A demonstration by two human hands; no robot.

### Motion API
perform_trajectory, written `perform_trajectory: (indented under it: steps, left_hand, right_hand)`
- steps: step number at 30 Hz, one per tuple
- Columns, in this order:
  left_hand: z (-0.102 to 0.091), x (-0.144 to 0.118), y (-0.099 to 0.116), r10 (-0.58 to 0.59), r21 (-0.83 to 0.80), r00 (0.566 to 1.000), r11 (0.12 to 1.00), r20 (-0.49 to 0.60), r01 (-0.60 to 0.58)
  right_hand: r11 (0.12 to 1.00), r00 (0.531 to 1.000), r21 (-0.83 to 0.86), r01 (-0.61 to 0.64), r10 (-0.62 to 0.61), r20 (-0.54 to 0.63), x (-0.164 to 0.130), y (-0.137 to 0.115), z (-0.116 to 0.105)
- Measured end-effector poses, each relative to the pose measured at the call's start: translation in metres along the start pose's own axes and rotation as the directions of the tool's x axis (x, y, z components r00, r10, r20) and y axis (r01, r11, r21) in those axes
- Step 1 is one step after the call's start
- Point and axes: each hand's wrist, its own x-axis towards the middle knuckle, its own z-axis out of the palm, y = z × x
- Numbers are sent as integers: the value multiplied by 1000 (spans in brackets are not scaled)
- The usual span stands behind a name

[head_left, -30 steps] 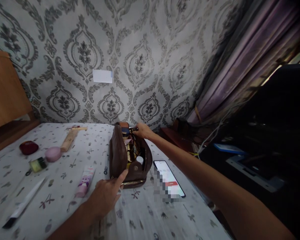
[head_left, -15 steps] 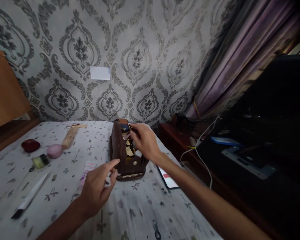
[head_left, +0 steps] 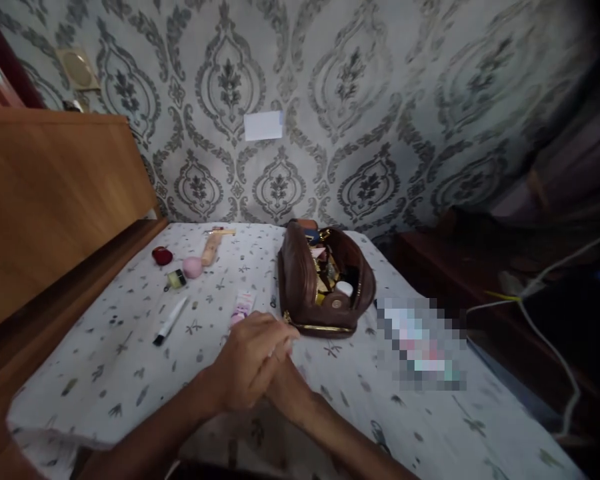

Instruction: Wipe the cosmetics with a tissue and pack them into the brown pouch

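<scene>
My left hand [head_left: 247, 357] lies across my right hand [head_left: 285, 383], in front of a brown leather bag. The fingers of both are closed and pressed together. Something small and pale shows at the fingertips, too blurred to name; most of the right fingers are hidden. The bag [head_left: 297, 280] stands unzipped, with gold-coloured wrappers, a white round lid [head_left: 343, 289] and other small items inside. Just beyond my left hand lies a white and purple tube [head_left: 243, 307].
Left on the patterned cloth [head_left: 130, 373] lie a white tube with a black cap [head_left: 170, 320], a small yellow-green jar [head_left: 176, 279], a pink round case [head_left: 193, 267], a dark red item [head_left: 163, 255] and a beige tube [head_left: 211, 249]. A pixelated area covers something at right.
My right hand has left the bag's opening and come back toward me to meet my left hand. The camera view has swung left, so the bag appears further right.
</scene>
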Motion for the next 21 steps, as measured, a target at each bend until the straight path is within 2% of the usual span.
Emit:
perform_trajectory:
  steps: [2,5,7,10,12,15,17,19,21]
  left_hand:
    - [-8,-5,-14,-157,-99,986,984,-62,151]
    - [-14,-16,-39,-358,-111,917,933,-174,343]
    - [-19,-20,-58,-402,-29,889,913,-220,406]
    - [-39,-16,-92,-415,218,886,863,-209,456]
    - [-61,-4,-121,-453,434,866,750,-214,499]
    - [-102,22,-173,-507,505,829,665,-236,550]
    - [-126,42,-209,-554,551,795,594,-247,585]
    - [-143,60,-243,-600,603,760,517,-250,607]
    - [-151,77,-272,-629,655,745,470,-223,592]
  right_hand:
    - [999,999,36,-40,39,22,5,-10,2]
    - [994,991,57,-96,89,104,14,-20,10]
    - [993,987,56,-104,96,127,20,-19,17]
    - [992,993,88,-94,87,78,24,-8,27]
    - [991,998,115,-66,65,10,24,4,30]
    - [996,994,76,51,-44,-103,19,20,28]
    - [993,984,31,117,-111,-140,17,28,23]
    - [992,980,11,127,-124,-154,17,33,18]
    - [994,981,6,105,-103,-166,18,36,13]
